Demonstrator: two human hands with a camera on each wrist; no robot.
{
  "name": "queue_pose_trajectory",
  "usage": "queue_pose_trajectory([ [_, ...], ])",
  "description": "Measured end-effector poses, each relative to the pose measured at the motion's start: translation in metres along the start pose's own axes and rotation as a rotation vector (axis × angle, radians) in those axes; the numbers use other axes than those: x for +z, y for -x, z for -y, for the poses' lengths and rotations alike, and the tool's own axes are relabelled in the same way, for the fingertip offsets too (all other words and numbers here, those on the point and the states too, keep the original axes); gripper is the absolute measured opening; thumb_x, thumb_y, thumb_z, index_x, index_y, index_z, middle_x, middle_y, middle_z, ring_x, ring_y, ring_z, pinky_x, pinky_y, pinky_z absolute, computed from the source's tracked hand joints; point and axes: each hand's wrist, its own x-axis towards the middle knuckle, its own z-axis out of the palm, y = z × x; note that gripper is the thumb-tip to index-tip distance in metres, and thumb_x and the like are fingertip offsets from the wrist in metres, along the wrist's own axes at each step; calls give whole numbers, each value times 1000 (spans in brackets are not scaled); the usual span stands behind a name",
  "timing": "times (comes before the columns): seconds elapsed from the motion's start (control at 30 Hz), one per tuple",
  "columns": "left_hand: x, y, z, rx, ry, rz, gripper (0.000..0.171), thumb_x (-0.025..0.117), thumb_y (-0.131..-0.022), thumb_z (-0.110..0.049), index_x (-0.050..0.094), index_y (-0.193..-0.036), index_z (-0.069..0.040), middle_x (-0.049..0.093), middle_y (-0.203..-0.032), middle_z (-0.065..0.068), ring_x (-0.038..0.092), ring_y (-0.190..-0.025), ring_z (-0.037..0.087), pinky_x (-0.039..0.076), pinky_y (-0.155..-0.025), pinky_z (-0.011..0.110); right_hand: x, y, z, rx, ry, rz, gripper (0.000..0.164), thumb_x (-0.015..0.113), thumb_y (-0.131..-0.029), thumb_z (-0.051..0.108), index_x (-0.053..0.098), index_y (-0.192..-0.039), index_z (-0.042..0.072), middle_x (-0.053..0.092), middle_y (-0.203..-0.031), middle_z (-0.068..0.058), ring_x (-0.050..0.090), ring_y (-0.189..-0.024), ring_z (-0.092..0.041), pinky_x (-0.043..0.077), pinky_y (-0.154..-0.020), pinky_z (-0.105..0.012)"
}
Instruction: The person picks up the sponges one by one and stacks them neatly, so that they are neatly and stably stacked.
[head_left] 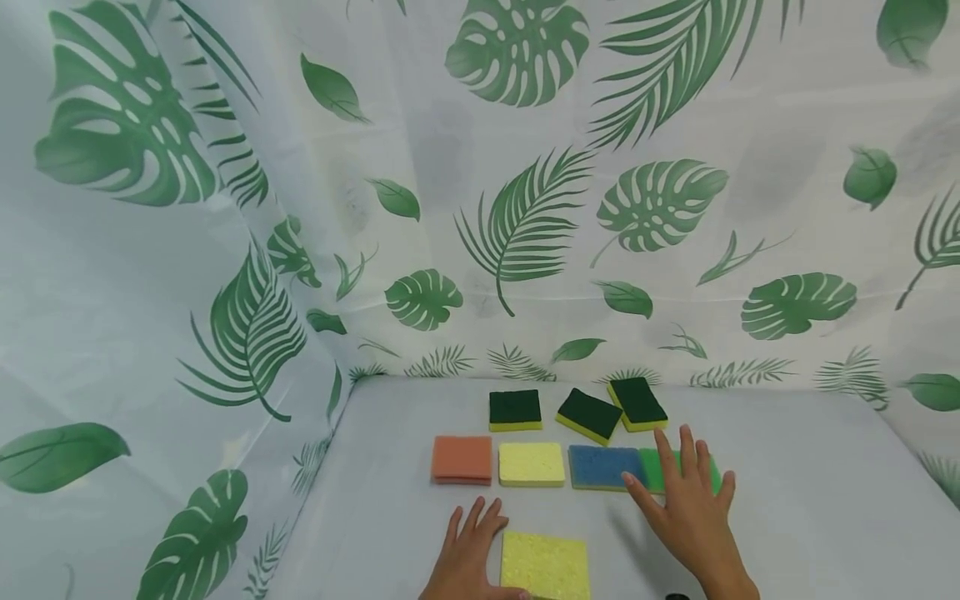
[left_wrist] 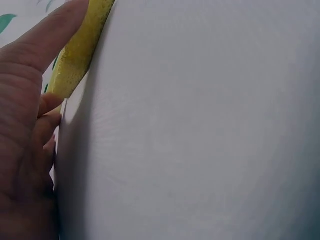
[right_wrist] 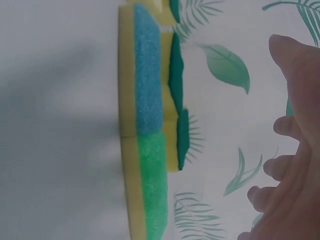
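A yellow sponge lies at the near middle of the table. My left hand grips its left side, with the thumb along the near edge and the index fingertip by the far left corner. In the left wrist view, the thumb overlaps that yellow sponge. My right hand hovers with spread fingers, partly covering the green sponge in the head view. Left of the green one sits a blue sponge, touching it end to end. The right wrist view shows the right hand holding nothing.
A pale yellow sponge and an orange sponge continue the row leftward. Behind are three yellow sponges with dark green tops, one at left, one tilted in the middle and one at right. A leaf-print curtain borders the white table.
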Motion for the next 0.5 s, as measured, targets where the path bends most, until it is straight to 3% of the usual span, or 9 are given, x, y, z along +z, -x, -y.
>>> queue_pose_trajectory([
  [0.23,2,1,3,27,-11,-21,100,80,-76,-80,55,-145,-12,36,-171,11,26,-159,37,11,-127,68,-2,1,-5,-18,-33,-10,90,68,-102,52,33,-161,-7,17,-165,-43,16,-148,-67,5,-104,-94],
  [0.5,4,1,3,37,-4,-25,98,81,-75,-80,54,-142,-13,35,-171,11,25,-159,38,11,-126,69,-8,0,-11,4,-35,58,93,68,-103,52,29,-162,-7,12,-165,-45,13,-149,-67,5,-106,-92],
])
